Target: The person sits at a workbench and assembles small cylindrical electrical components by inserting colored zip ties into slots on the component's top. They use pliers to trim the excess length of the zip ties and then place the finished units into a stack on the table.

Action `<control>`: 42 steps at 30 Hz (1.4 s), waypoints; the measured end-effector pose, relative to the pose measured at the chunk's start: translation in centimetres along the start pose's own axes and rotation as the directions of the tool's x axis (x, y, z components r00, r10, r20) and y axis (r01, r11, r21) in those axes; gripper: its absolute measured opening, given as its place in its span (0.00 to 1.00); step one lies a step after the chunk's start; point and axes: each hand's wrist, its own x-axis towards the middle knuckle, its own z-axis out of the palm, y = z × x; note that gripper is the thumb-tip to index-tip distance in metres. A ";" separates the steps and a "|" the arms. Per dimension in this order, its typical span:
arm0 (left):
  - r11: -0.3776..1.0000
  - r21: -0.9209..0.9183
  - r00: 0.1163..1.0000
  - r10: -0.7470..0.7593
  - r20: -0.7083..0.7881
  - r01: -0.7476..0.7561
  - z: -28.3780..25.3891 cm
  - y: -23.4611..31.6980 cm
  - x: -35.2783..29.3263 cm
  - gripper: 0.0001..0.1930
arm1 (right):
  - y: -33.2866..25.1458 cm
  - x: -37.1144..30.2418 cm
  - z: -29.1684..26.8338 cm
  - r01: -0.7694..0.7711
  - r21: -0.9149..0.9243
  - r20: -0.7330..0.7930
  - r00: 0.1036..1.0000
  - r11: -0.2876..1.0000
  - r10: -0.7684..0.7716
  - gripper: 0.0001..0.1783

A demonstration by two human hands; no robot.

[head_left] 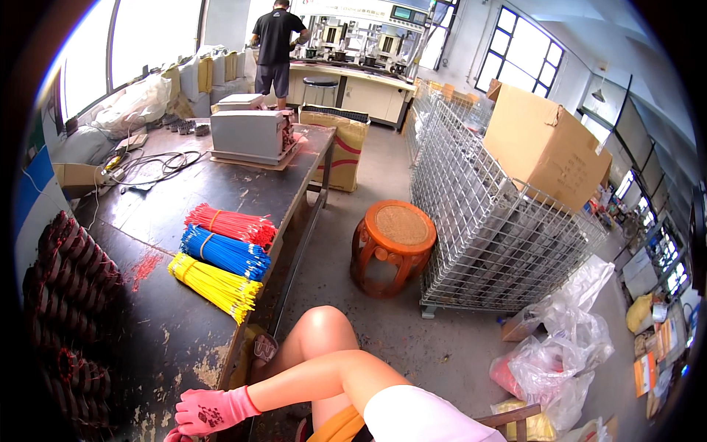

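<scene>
Orange bands likely keep red, blue and yellow wire bundles sorted on the scuffed black tabletop; whether your pink-gloved right hand or your left pinches anything is unclear.

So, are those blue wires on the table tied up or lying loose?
Tied up: a band wraps the blue wires toward their left end, and they lie together on the table.

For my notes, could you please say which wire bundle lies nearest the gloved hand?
The yellow bundle; the blue bundle and red bundle lie farther off.
</scene>
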 end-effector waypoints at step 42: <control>0.994 0.011 0.988 0.107 -0.115 -0.107 1.0 -1.2 0.0 0.05 | 0.1 2.8 -4.0 -0.335 0.236 0.366 0.900 0.912 0.235 0.14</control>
